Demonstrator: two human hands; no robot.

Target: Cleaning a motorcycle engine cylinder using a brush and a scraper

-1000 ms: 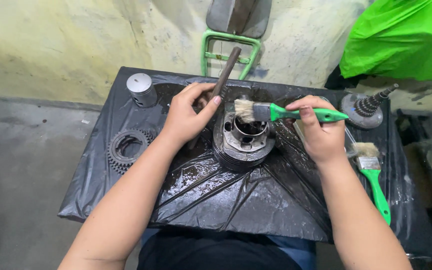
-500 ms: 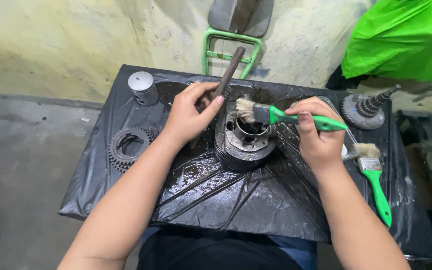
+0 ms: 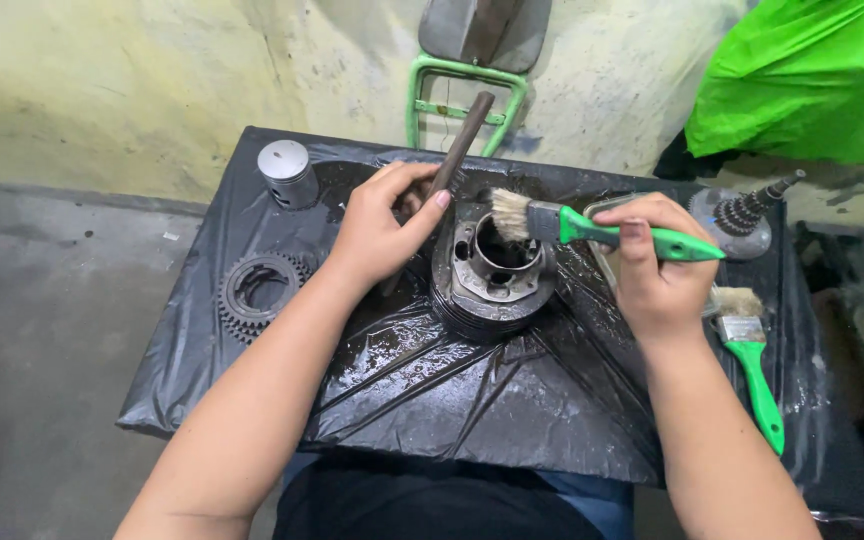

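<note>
— What lies at the left of the bench (image 3: 202,400)?

— A toothed gear ring (image 3: 257,292) on wet black plastic sheet, and behind it a dull silver piston (image 3: 285,172).

— And the left hand (image 3: 382,230)?

— Its fingers curl closed against the rim of the finned metal cylinder (image 3: 492,275), steadying it; a dark rod (image 3: 460,145) leans just behind them.

— Where is the brush?

— The right hand (image 3: 657,270) grips the green-handled brush (image 3: 602,232), fingers wrapped shut on the handle. Its long axis runs left to right, pale bristles over the cylinder's bore, just left of the right hand.

— Further right?

— A second green brush (image 3: 752,365) lies flat, and a stepped gear shaft (image 3: 747,210) stands behind.
</note>
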